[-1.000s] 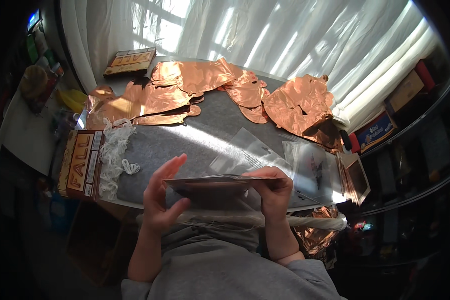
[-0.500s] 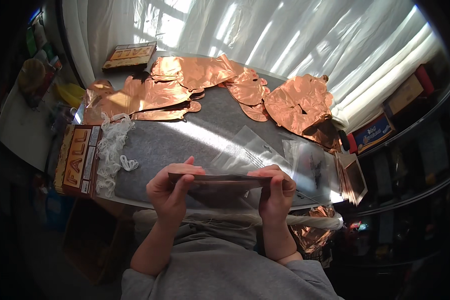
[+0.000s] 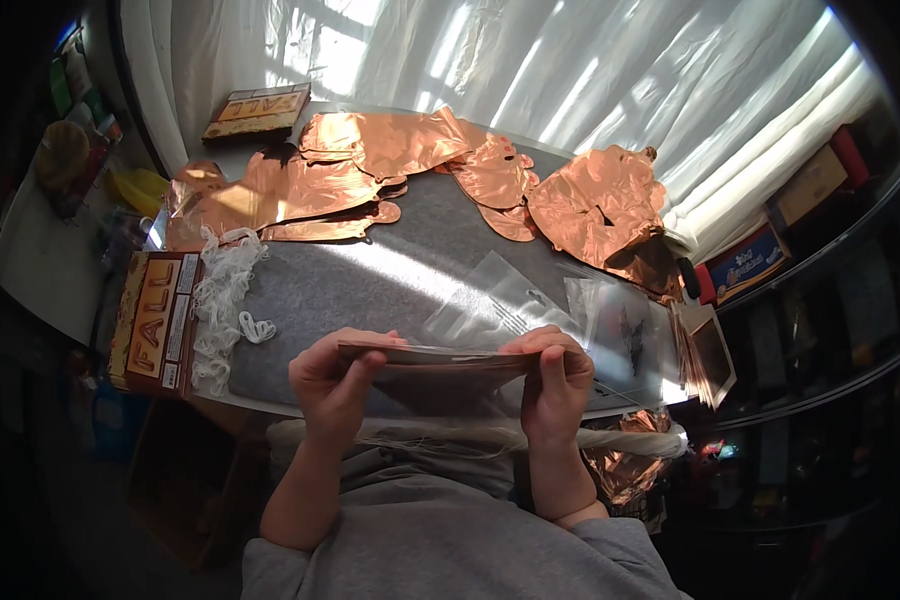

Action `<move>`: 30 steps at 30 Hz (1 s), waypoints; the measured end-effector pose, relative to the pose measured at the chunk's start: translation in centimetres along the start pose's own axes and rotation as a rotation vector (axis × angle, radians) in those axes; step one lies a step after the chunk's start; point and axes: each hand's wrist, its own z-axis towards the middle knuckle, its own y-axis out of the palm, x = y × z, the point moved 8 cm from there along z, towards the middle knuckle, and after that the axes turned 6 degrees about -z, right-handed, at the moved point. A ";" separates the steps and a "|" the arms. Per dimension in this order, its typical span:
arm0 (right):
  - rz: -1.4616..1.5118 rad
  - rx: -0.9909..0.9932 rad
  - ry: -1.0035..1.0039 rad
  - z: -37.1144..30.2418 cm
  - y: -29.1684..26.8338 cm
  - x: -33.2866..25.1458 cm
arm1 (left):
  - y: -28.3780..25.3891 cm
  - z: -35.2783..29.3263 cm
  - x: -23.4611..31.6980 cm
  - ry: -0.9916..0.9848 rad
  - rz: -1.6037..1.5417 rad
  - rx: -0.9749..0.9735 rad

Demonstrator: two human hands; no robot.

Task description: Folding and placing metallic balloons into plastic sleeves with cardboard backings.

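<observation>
Close in front of me, both hands hold a flat clear plastic packet [image 3: 435, 380] with a brownish edge along its top. My left hand [image 3: 332, 390] pinches its left end between thumb and fingers. At the other end, my right hand [image 3: 558, 390] grips in the same way, thumb toward me. What lies inside the packet is hard to make out. Just beyond, clear plastic bags [image 3: 490, 290] lie on the grey tabletop [image 3: 335, 290]. More clear bags [image 3: 620, 335] rest to the right, beside a fanned stack of brown-edged packets [image 3: 708, 360].
Flat copper foil balloons [image 3: 320, 190] spread along the table's far side, with another group [image 3: 595, 210] at right. White string [image 3: 225, 300] is heaped beside a brown box [image 3: 152, 320]. A second box [image 3: 258, 112] sits far left, near white curtains [image 3: 530, 70]. Dark shelves [image 3: 800, 390] stand right.
The packet has tilted slightly, so more of its layered top edge shows. Both hands keep hold of it and have barely shifted.
</observation>
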 end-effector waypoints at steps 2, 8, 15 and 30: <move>0.001 0.003 0.040 -0.1 -0.2 0.3 | -0.6 -0.1 -0.8 0.000 -0.030 0.005; -0.037 0.003 0.069 -0.5 -0.8 1.4 | -1.0 -0.3 -1.8 0.019 -0.066 -0.007; -0.023 -0.160 0.053 -0.3 0.1 1.4 | -1.8 -0.9 -3.9 -0.133 0.191 -0.114; -0.553 -0.486 0.479 -4.4 -0.2 5.5 | -4.3 -1.4 -1.1 -0.158 1.005 0.017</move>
